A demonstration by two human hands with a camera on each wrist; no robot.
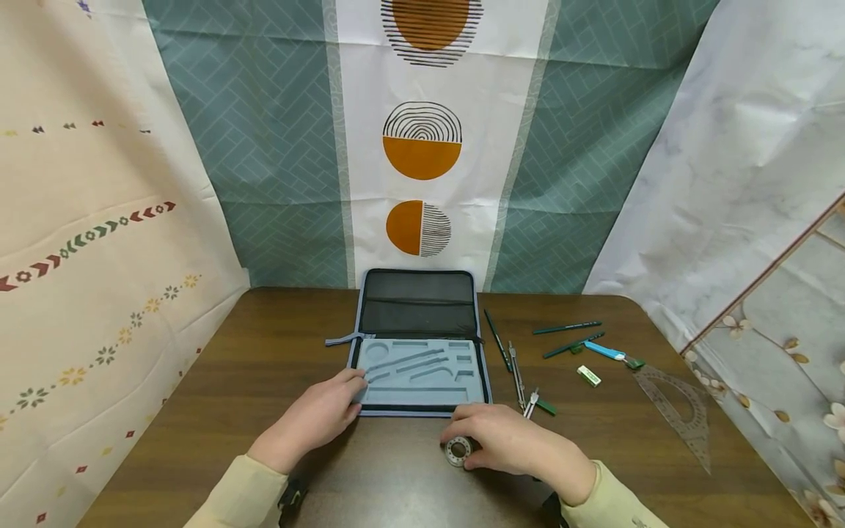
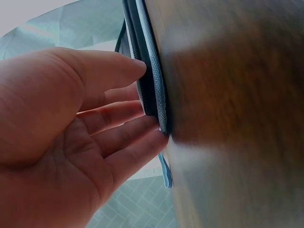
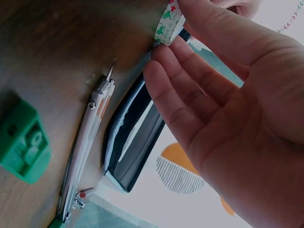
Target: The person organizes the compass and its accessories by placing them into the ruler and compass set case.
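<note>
An unzipped case lies open, its mesh lid raised at the back and its grey-blue insert cut with shaped slots. At its front left corner rests my left hand; in the left wrist view the thumb and nearly straight fingers touch the case's edge. Just before the front right corner, my right hand pinches a small roll of tape near the table. Printed lettering shows on the tape roll in the right wrist view.
Right of the case lie two compasses, a green sharpener, several dark green pencils, a white eraser, a blue-handled cutter and a clear set square. A patterned cloth hangs behind the table.
</note>
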